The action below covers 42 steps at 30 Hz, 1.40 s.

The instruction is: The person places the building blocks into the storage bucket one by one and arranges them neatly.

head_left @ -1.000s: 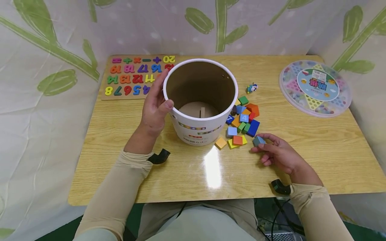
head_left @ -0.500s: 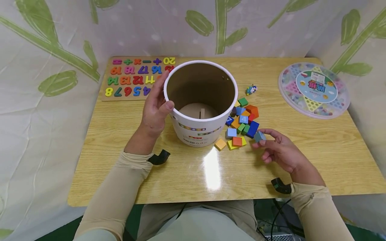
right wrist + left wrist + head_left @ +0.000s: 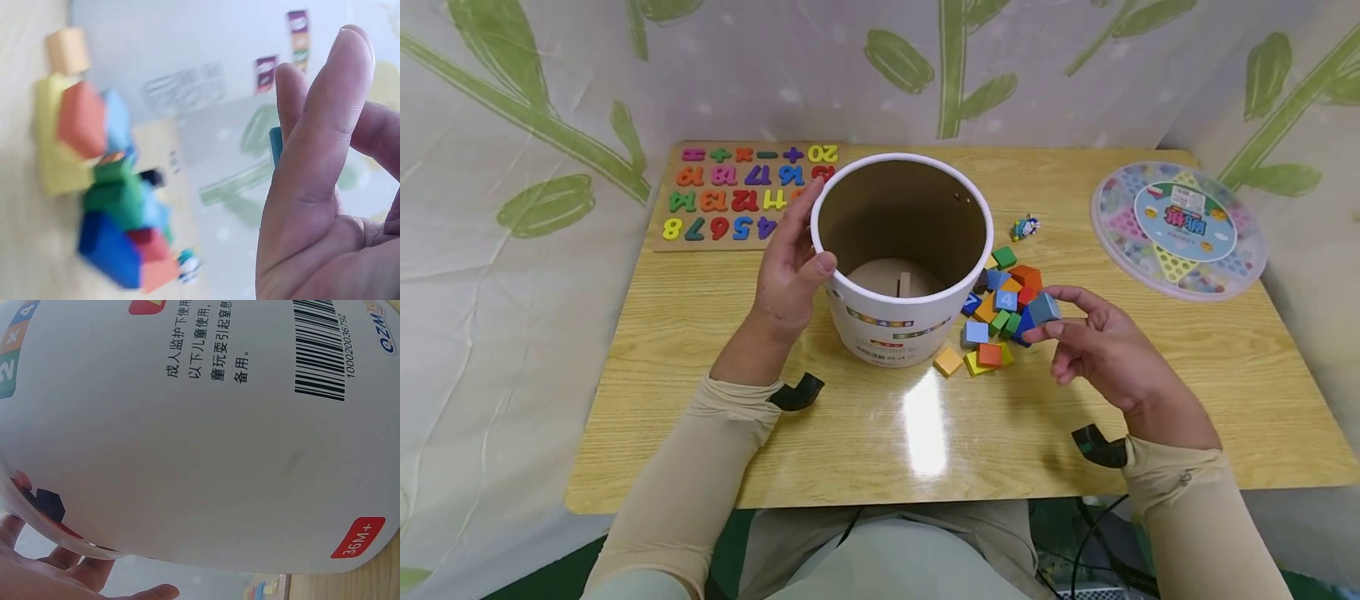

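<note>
A white bucket (image 3: 891, 333) stands upright on the table, its mouth facing up. My left hand (image 3: 786, 271) holds its left side at the rim, fingers curved along the outside and thumb at the front of the rim. One thin wooden piece (image 3: 904, 283) shows inside at the bottom. My right hand (image 3: 1101, 354) pinches a blue block (image 3: 1043, 309) between thumb and fingers, raised near the right edge of a block pile. In the right wrist view, that block is mostly hidden behind the fingers (image 3: 325, 125). The pile includes a red block (image 3: 989, 355) and a green block (image 3: 1004, 257).
A number puzzle board (image 3: 662, 242) lies at the back left, partly behind the bucket. At the back right is a round, clear-lidded game box (image 3: 1187, 221). A small figurine (image 3: 1026, 227) sits behind the blocks. The wooden table (image 3: 850, 450) ends near the person's lap.
My right hand has lifted the blue block off the table and moved it slightly away from me, beside the pile. My left hand has stayed on the bucket.
</note>
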Tool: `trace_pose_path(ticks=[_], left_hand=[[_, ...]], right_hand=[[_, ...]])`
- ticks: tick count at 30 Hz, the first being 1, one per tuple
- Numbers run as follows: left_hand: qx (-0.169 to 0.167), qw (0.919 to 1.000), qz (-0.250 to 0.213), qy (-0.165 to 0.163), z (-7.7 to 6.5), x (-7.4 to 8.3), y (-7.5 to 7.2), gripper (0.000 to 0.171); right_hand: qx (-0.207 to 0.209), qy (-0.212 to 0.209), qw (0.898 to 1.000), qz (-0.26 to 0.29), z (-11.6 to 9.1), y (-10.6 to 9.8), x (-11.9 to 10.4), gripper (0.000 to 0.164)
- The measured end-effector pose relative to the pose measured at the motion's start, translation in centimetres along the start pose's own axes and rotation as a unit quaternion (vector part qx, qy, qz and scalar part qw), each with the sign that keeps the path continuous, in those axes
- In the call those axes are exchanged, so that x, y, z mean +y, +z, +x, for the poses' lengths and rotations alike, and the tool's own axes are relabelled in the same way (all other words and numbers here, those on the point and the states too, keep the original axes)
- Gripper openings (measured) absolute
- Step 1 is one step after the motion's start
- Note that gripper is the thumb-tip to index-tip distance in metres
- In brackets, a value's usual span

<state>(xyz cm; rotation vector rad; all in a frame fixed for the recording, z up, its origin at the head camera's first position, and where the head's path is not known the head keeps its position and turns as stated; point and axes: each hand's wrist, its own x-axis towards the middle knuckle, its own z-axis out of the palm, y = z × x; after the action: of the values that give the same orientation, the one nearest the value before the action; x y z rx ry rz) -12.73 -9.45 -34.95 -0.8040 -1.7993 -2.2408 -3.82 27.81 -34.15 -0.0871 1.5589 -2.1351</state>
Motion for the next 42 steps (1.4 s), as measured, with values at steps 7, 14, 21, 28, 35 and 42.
trace_pose_path(ticks=[7, 14, 21, 28, 35, 42], left_hand=[[-0.008, 0.9999, 0.006, 0.011, 0.2, -0.1, -0.1, 0.081], [-0.004, 0.9999, 0.012, -0.004, 0.0, -0.2, -0.2, 0.080], [-0.006, 0.9999, 0.010, -0.002, 0.1, 0.0, -0.1, 0.081], [-0.007, 0.9999, 0.011, 0.004, 0.0, -0.1, -0.1, 0.082], [-0.004, 0.9999, 0.015, 0.002, 0.0, -0.1, -0.1, 0.082], [-0.004, 0.9999, 0.017, 0.000, 0.0, -0.2, -0.2, 0.082]], right_hand=[[-0.038, -0.039, 0.998, 0.018, 0.3, 2.8, -3.1, 0.041], [-0.076, -0.073, 0.994, -0.001, 0.8, 5.4, -5.8, 0.044], [-0.093, -0.086, 0.992, -0.015, 1.8, 7.1, -7.7, 0.044], [-0.111, -0.081, 0.990, -0.030, 3.5, 8.4, -8.3, 0.043], [-0.133, -0.071, 0.989, 0.000, 5.1, 9.6, -8.2, 0.041], [-0.158, -0.074, 0.984, 0.031, 6.1, 10.3, -7.9, 0.040]])
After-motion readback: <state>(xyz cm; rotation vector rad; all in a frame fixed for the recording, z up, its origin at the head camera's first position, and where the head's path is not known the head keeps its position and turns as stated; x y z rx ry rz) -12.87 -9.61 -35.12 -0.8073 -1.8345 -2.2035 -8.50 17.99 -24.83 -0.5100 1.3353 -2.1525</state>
